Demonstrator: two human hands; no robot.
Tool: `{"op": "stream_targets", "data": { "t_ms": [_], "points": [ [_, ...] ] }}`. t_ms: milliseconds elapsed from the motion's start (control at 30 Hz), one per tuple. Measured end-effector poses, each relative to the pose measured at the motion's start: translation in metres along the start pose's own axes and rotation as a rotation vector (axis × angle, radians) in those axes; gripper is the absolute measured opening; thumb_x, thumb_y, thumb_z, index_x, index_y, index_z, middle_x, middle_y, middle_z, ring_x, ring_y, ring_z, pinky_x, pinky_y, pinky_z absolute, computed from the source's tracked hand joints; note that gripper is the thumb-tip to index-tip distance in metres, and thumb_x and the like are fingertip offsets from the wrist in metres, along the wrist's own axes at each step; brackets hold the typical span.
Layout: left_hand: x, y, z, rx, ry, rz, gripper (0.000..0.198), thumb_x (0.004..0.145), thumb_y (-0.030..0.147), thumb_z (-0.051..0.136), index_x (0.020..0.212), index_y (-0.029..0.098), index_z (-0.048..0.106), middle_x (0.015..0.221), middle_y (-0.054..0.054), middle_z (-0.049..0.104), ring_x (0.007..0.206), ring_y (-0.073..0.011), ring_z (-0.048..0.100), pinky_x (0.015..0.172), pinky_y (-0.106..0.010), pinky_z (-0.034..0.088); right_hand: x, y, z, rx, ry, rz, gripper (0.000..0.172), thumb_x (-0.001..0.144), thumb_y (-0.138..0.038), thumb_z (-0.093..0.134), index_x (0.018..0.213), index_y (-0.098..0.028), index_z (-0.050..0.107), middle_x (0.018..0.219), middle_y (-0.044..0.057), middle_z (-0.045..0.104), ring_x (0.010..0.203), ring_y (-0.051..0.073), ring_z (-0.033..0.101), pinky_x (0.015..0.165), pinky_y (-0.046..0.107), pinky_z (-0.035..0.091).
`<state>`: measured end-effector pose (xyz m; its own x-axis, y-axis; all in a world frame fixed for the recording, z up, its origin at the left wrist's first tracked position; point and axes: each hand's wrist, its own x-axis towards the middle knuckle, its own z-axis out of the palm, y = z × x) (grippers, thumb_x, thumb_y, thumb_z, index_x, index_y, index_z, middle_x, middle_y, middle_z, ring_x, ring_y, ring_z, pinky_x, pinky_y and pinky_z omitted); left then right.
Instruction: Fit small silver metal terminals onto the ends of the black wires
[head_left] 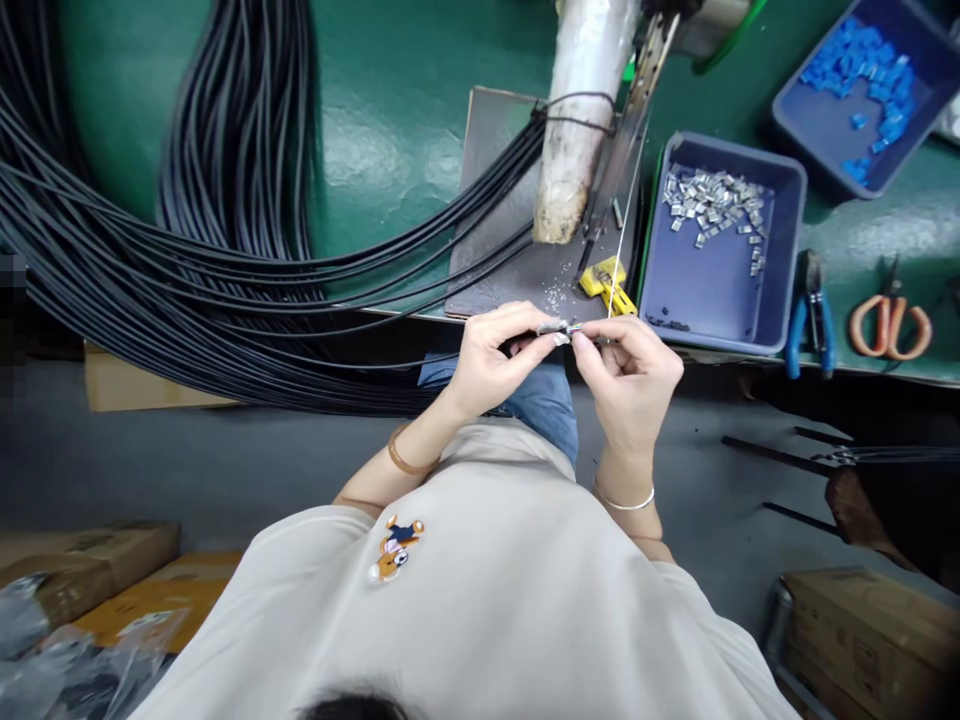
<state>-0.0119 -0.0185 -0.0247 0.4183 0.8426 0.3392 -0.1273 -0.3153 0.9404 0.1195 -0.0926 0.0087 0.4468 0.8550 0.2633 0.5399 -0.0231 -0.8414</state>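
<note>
Between my two hands, just off the table's front edge, is the stripped end of a black cable [555, 328], with grey shielding and fine inner wires showing. My left hand [495, 350] pinches the shielded part between thumb and fingers. From the right, my right hand [630, 370] is closed in a pinch on the thin wires at the tip. Just beyond my fingers lies a yellow stripping tool [609, 285], near small white scraps on a grey board [495, 250]. Many long black cables [360, 265] sweep in from the left; where the held one joins them is hidden.
A blue bin [720, 290] holds small metal connector shells; another bin [817, 120] holds blue parts. Blue-handled pliers [810, 320] and orange-handled cutters [891, 320] lie at the right edge. A white-wrapped post [581, 120] overhangs the board. Cardboard boxes [862, 640] stand on the floor.
</note>
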Motion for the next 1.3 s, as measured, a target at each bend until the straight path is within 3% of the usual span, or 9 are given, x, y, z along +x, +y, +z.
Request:
{"op": "stream_targets", "data": {
  "t_ms": [200, 300, 400, 467, 567, 667, 933, 1100, 1300],
  "points": [
    [-0.003, -0.002, 0.004, 0.177, -0.011, 0.149, 0.008, 0.086, 0.02, 0.066, 0.086, 0.016, 0.073, 0.076, -0.004, 0.071, 0.063, -0.0101, 0.054, 0.066, -0.025, 0.043, -0.001, 0.001, -0.001, -0.031, 0.001, 0.01, 0.01, 0.086, -0.029, 0.063, 0.078, -0.023, 0.066, 0.072, -0.002, 0.06, 0.049, 0.007, 0.032, 0.05, 0.029, 0.03],
    [-0.006, 0.002, 0.007, 0.049, -0.026, -0.023, 0.014, 0.091, 0.025, 0.061, 0.082, 0.015, 0.065, 0.068, 0.0, 0.063, 0.056, -0.0069, 0.052, 0.057, -0.02, 0.041, -0.002, 0.004, 0.002, -0.069, 0.04, -0.104, 0.009, 0.086, -0.024, 0.062, 0.078, -0.024, 0.065, 0.072, -0.002, 0.062, 0.05, 0.008, 0.038, 0.051, 0.029, 0.033],
    [-0.007, 0.006, 0.007, -0.297, -0.126, -0.272, 0.025, 0.092, 0.036, 0.061, 0.078, 0.016, 0.055, 0.059, 0.004, 0.055, 0.042, -0.0028, 0.045, 0.042, -0.016, 0.034, -0.002, 0.008, 0.006, -0.13, 0.094, -0.374, 0.01, 0.083, -0.016, 0.063, 0.082, -0.025, 0.066, 0.074, -0.001, 0.066, 0.063, 0.01, 0.054, 0.059, 0.028, 0.041],
    [-0.006, 0.008, 0.005, -0.483, -0.18, -0.379, 0.03, 0.088, 0.041, 0.066, 0.079, 0.015, 0.053, 0.058, 0.004, 0.057, 0.036, -0.0021, 0.044, 0.036, -0.015, 0.03, -0.002, 0.01, 0.009, -0.083, 0.101, -0.425, 0.011, 0.082, -0.015, 0.065, 0.083, -0.025, 0.067, 0.074, -0.002, 0.066, 0.061, 0.009, 0.054, 0.056, 0.026, 0.041],
    [-0.004, 0.008, 0.0, -0.614, -0.197, -0.438, 0.031, 0.085, 0.041, 0.07, 0.082, 0.015, 0.054, 0.058, 0.002, 0.061, 0.035, -0.0019, 0.044, 0.034, -0.014, 0.029, -0.003, 0.012, 0.01, 0.095, 0.098, -0.231, 0.004, 0.085, -0.023, 0.066, 0.082, -0.024, 0.069, 0.074, -0.003, 0.063, 0.054, 0.006, 0.047, 0.049, 0.024, 0.036],
    [-0.003, 0.007, -0.003, -0.631, -0.17, -0.436, 0.027, 0.087, 0.037, 0.069, 0.083, 0.014, 0.056, 0.06, 0.001, 0.062, 0.038, -0.0012, 0.044, 0.037, -0.013, 0.031, -0.002, 0.013, 0.008, 0.209, 0.132, -0.061, 0.008, 0.086, -0.029, 0.067, 0.09, -0.025, 0.073, 0.076, -0.002, 0.061, 0.06, 0.007, 0.054, 0.052, 0.024, 0.041],
    [-0.001, 0.008, -0.002, -0.566, -0.158, -0.449, 0.03, 0.081, 0.036, 0.075, 0.077, 0.013, 0.056, 0.058, 0.002, 0.061, 0.039, -0.0009, 0.043, 0.038, -0.014, 0.031, 0.004, 0.014, 0.004, 0.278, -0.09, 0.02, 0.006, 0.085, -0.028, 0.069, 0.083, -0.023, 0.072, 0.078, -0.002, 0.063, 0.065, 0.007, 0.055, 0.052, 0.021, 0.04],
    [-0.001, 0.007, 0.0, -0.513, -0.159, -0.486, 0.032, 0.077, 0.036, 0.078, 0.075, 0.012, 0.056, 0.056, 0.003, 0.059, 0.039, -0.0004, 0.04, 0.038, -0.014, 0.029, 0.005, 0.009, -0.001, 0.001, -0.043, -0.192, 0.006, 0.085, -0.018, 0.066, 0.08, -0.02, 0.068, 0.075, -0.003, 0.063, 0.056, 0.005, 0.044, 0.05, 0.023, 0.033],
    [-0.001, 0.005, 0.002, -0.533, -0.169, -0.52, 0.032, 0.074, 0.034, 0.08, 0.078, 0.013, 0.056, 0.054, 0.004, 0.056, 0.04, -0.0002, 0.036, 0.038, -0.014, 0.025, 0.005, 0.012, -0.005, -0.151, -0.034, -0.407, 0.009, 0.084, -0.012, 0.065, 0.083, -0.021, 0.065, 0.078, -0.003, 0.067, 0.071, 0.009, 0.061, 0.065, 0.024, 0.048]
  ]
}}
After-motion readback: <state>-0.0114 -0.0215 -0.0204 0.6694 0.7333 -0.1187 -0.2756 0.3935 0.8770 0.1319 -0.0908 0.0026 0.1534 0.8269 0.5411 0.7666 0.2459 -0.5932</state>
